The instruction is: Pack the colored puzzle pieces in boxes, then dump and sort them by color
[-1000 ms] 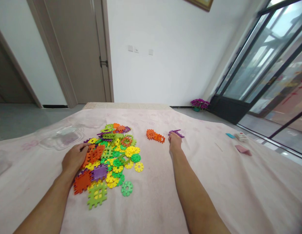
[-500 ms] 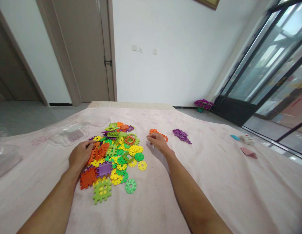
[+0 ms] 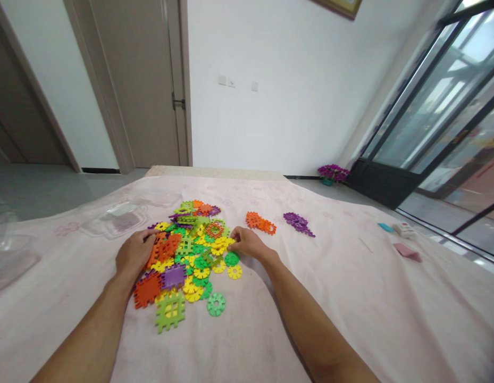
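Observation:
A mixed pile of plastic interlocking pieces lies on the cloth, with yellow, green, orange and purple among them. My left hand [image 3: 135, 252] is at the pile's left side, fingers curled against a tilted orange square piece [image 3: 164, 249]; part of the grip is hidden. At the right edge, my right hand [image 3: 249, 243] has thumb and fingers closed at the rim of a yellow notched disc [image 3: 220, 246]. A green disc [image 3: 231, 259] lies just below those fingertips. Nearest me are a lime-green square piece [image 3: 169, 312] and a pale green disc [image 3: 216, 304].
Beyond my right hand lie an orange cluster of pieces [image 3: 260, 222] and a purple cluster [image 3: 298, 224]. Clear plastic packaging [image 3: 115, 217] sits at the left. Toward the right are a white box [image 3: 405, 230], a blue item [image 3: 385, 227] and a pink folded item [image 3: 407, 252].
My right hand has moved left and slightly down from beside the orange cluster to the pile's right edge. The orange cluster is now uncovered. My left hand stays at the orange pieces.

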`<state>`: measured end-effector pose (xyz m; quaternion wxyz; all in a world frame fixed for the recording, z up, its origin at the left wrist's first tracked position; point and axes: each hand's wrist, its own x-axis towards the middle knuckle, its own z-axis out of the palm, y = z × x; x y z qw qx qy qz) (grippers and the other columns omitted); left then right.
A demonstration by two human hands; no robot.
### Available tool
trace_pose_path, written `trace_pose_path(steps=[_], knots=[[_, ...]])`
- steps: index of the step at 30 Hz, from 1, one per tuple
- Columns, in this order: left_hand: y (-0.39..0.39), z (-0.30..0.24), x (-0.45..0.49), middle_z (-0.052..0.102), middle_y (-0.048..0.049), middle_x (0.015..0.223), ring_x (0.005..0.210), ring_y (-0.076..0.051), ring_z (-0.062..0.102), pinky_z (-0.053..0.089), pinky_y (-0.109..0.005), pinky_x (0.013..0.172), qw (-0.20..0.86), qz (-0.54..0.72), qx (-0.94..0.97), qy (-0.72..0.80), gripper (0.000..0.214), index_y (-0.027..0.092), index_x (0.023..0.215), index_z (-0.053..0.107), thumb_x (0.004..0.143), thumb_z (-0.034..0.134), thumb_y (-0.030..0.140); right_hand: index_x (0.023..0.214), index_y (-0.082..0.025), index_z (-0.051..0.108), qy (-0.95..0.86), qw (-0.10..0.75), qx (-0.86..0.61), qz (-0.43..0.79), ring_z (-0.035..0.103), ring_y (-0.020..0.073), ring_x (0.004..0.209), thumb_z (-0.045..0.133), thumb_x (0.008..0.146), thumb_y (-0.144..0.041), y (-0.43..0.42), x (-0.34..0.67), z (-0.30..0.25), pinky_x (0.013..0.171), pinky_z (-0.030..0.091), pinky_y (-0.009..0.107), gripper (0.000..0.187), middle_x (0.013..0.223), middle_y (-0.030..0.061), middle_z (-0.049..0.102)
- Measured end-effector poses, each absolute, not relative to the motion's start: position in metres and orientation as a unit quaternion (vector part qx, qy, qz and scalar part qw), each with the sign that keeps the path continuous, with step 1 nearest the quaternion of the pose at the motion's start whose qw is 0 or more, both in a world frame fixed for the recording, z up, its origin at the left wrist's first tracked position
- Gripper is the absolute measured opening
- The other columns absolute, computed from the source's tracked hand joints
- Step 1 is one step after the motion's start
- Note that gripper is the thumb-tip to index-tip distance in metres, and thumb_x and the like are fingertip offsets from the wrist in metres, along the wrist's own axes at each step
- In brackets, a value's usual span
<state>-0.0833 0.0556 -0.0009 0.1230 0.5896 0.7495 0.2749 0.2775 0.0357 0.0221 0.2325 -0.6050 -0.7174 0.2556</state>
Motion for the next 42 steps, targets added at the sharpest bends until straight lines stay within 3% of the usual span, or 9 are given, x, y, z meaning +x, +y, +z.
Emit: trace_pose_path(steps=[10,14,18,22,27,32,36,39,42], knots=[[0.058,-0.003,-0.086,0.066,-0.0084,0.138,0.120,-0.034,0.063,0.050,-0.045,0.097,0.134,0.266,0.596,0.746,0.047,0.029,0.121,0.075,0.094,0.041,0.048,0.085,-0.021,0.069,-0.664,0.343,-0.609,0.266,0.061,0.0128,0.070,0.077,0.073,-0.025,0.035,0.277,0.005,0.065,0.041,0.023,0.015,0.079,-0.0038,0.069],[0.059,-0.005,-0.087,0.066,-0.0091,0.138,0.120,-0.034,0.063,0.049,-0.044,0.097,0.135,0.269,0.595,0.745,0.047,0.028,0.121,0.075,0.095,0.041,0.047,0.086,-0.022,0.070,-0.671,0.353,-0.617,0.210,0.064,0.0164,0.077,0.067,0.083,-0.025,0.034,0.281,0.003,0.073,0.047,0.027,0.005,0.084,0.0005,0.072],[0.059,-0.005,-0.086,0.066,-0.0101,0.138,0.120,-0.034,0.062,0.049,-0.045,0.098,0.133,0.278,0.598,0.740,0.047,0.027,0.121,0.075,0.095,0.042,0.047,0.122,-0.023,0.068,-0.629,0.362,-0.688,0.014,0.058,0.0272,0.119,0.067,0.086,-0.030,0.036,0.307,0.007,0.105,0.041,0.040,0.036,0.127,0.0108,0.068],[0.059,-0.005,-0.086,0.067,-0.0102,0.136,0.118,-0.034,0.063,0.050,-0.045,0.097,0.128,0.280,0.600,0.739,0.046,0.027,0.120,0.076,0.094,0.043,0.046,0.151,-0.017,0.047,-0.581,0.279,-0.765,-0.013,0.036,0.0376,0.144,0.076,0.079,-0.051,0.049,0.326,0.001,0.117,0.027,0.050,0.084,0.155,0.0212,0.044],[0.061,-0.008,-0.087,0.068,-0.0090,0.135,0.116,-0.034,0.064,0.050,-0.044,0.096,0.126,0.286,0.595,0.740,0.045,0.028,0.119,0.077,0.093,0.045,0.046,0.153,-0.021,0.045,-0.581,0.216,-0.785,-0.005,0.033,0.0378,0.147,0.059,0.094,-0.050,0.081,0.327,-0.010,0.118,0.022,0.053,0.067,0.159,0.0217,0.039],[0.060,-0.007,-0.087,0.069,-0.0087,0.134,0.118,-0.032,0.064,0.050,-0.042,0.097,0.121,0.292,0.596,0.738,0.042,0.028,0.117,0.077,0.093,0.047,0.044,0.150,-0.019,0.047,-0.604,0.213,-0.768,0.007,0.035,0.0344,0.146,0.057,0.097,-0.045,0.117,0.334,0.000,0.118,0.024,0.050,0.060,0.159,0.0205,0.040],[0.057,-0.002,-0.084,0.069,-0.0068,0.134,0.118,-0.032,0.064,0.050,-0.041,0.097,0.123,0.277,0.593,0.746,0.043,0.029,0.118,0.077,0.094,0.044,0.044,0.147,-0.017,0.050,-0.622,0.290,-0.727,-0.006,0.036,0.0322,0.145,0.064,0.092,-0.041,0.124,0.336,0.009,0.119,0.023,0.048,0.061,0.155,0.0189,0.045],[0.056,0.001,-0.083,0.069,-0.0066,0.134,0.119,-0.032,0.064,0.051,-0.041,0.097,0.124,0.271,0.591,0.750,0.044,0.029,0.119,0.077,0.094,0.043,0.043,0.124,-0.019,0.068,-0.639,0.383,-0.666,0.025,0.052,0.0268,0.128,0.061,0.093,-0.035,0.107,0.325,0.011,0.113,0.033,0.041,0.036,0.133,0.0142,0.064],[0.055,0.002,-0.082,0.068,-0.0070,0.135,0.120,-0.031,0.064,0.050,-0.041,0.098,0.124,0.274,0.590,0.749,0.044,0.028,0.118,0.077,0.094,0.044,0.044,0.089,-0.022,0.076,-0.661,0.406,-0.621,0.116,0.063,0.0216,0.092,0.057,0.093,-0.037,0.077,0.306,0.010,0.089,0.047,0.033,0.024,0.094,0.0065,0.073]])
